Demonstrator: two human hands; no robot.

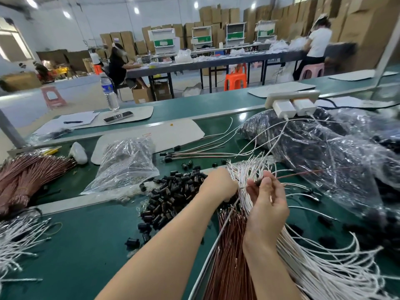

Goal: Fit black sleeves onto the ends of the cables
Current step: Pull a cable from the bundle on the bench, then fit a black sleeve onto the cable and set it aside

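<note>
1. Two hands meet over the cables. The left hand [218, 184] is pushed into the white cables [320, 267] with its fingertips buried among the strands, so I cannot tell whether it grips any.
2. The right hand [267, 206] pinches one thin brown cable [298, 174] between thumb and fingers. A small dark piece at the pinch is too blurred to identify.
3. Copper-brown cables [230, 256] lie under the white ones. Both bundles are cut off by the lower edge.
4. The black sleeves [171, 193] are short glossy tubes. They lie in a loose heap on the bench, just left of the left hand.
5. A crinkled clear bag [127, 163] sits behind the heap. A much larger clear bag [324, 152] at the right holds dark parts, smeared by glare.
6. The bench top [86, 245] is smooth green matting. At its far side are a white power strip [292, 96] with two white plugs and a plastic water bottle [109, 92].
7. Beyond are long tables, seated people, an orange stool [235, 77] and walls of stacked cardboard boxes [216, 14], all softly blurred.
</note>
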